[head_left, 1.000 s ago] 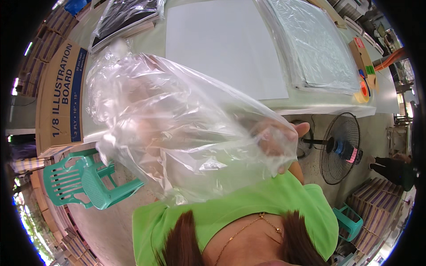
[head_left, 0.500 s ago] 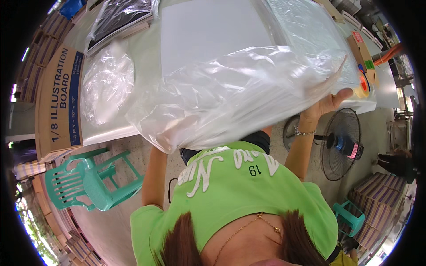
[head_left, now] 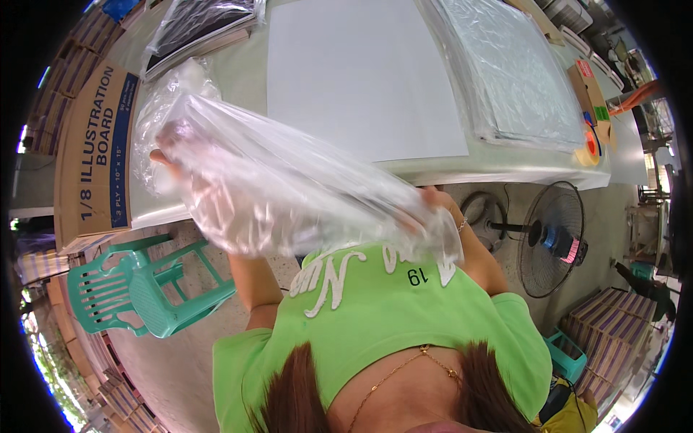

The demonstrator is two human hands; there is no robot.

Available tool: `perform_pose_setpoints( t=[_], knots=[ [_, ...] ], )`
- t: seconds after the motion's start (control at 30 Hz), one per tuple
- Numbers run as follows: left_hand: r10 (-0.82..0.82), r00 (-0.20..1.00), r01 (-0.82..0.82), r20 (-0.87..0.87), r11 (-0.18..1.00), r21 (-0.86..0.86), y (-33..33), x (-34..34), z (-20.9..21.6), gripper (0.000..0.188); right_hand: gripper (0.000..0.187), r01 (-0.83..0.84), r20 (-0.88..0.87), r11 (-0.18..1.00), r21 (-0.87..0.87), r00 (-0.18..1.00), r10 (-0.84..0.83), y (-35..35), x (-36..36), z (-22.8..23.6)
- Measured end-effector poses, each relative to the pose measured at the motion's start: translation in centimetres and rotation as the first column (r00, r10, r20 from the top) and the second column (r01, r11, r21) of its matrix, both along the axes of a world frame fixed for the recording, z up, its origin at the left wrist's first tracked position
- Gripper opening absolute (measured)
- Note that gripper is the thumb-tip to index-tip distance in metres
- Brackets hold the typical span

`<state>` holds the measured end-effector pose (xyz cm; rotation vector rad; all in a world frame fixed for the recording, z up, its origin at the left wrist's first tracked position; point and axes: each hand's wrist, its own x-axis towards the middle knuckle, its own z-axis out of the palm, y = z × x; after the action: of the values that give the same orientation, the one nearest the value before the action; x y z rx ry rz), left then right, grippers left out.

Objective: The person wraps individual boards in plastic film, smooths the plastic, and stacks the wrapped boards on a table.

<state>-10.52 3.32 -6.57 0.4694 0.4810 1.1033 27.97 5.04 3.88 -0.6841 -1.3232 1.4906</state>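
A large transparent plastic bag (head_left: 289, 180) stretches slantwise between my two hands, in front of my chest and over the table's near edge. At its upper left end my left hand (head_left: 175, 148) grips it, partly seen through the film. My right hand (head_left: 426, 209) is closed on the lower right end, its fingers blurred behind the plastic. Just beyond the bag a big white board (head_left: 361, 79) lies flat on the table. Left of it rests a crumpled heap of transparent plastic (head_left: 155, 108), partly covered by my left hand and the bag.
Wrapped sheets (head_left: 512, 79) lie on the right of the table, near a tape roll (head_left: 590, 148). A dark wrapped stack (head_left: 202, 29) is far left. A cardboard box (head_left: 94, 155) stands at the left edge. Below are a green chair (head_left: 155, 289) and a fan (head_left: 552, 238).
The bag has come off the white board toward me. My left hand has moved up and left, and my right hand has come inward and nearer my chest.
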Motion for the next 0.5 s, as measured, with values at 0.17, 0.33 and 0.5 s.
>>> perform_pose_setpoints(
  t=[0.17, 0.33, 0.5],
  knots=[
    [-0.13, 0.978, 0.125, -0.164, 0.991, -0.039, -0.3, -0.9, -1.0, 0.05, 0.045, 0.021, -0.673, 0.999, 0.038, 0.739, 0.01, 2.1, 6.2, 0.9],
    [-0.48, 0.858, 0.474, -0.184, 0.877, -0.081, -0.9, 1.1, -5.1, 0.051, 0.043, -0.077, -0.909, 0.987, 0.138, 0.385, 0.157, 6.5, 12.3, 0.4],
    [-0.168, 0.972, 0.175, 0.165, 0.984, -0.025, 0.6, 2.8, -2.4, 0.056, 0.039, 0.191, -0.738, 0.981, 0.023, 0.665, -0.112, 6.1, 10.5, -0.2]
  ],
)
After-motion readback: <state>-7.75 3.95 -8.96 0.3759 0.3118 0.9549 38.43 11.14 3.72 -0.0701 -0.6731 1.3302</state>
